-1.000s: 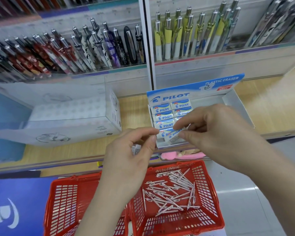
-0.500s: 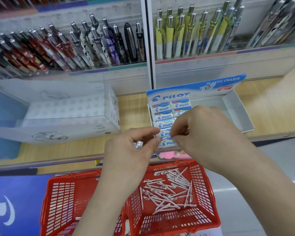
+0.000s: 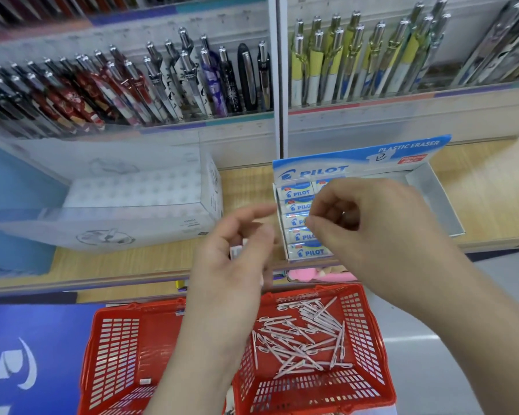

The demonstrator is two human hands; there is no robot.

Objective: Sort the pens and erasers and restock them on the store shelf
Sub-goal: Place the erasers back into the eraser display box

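Five erasers (image 3: pixel 297 206) reading PILOT are showing in the left column of the box (image 3: pixel 432 202) on the shelf (image 3: pixel 480 187). Its header is reading PILOT, PLASTIC ERASER. My right hand (image 3: pixel 381 235) is curling over them, and I cannot tell whether it is gripping anything. My left hand (image 3: pixel 234 271) is holding one small white block (image 3: pixel 237 251). Two red baskets (image 3: pixel 111 339) are sitting below, the right one (image 3: pixel 369 330) holding loose pens (image 3: pixel 300 339).

Head view: looks down, close over hands (image 3: pixel 297 235), facing shelf (image 3: pixel 477 187).

left hand (image 3: pixel 231 265): bare | right hand (image 3: pixel 378 235): bare | forearms (image 3: pixel 198 354): bare
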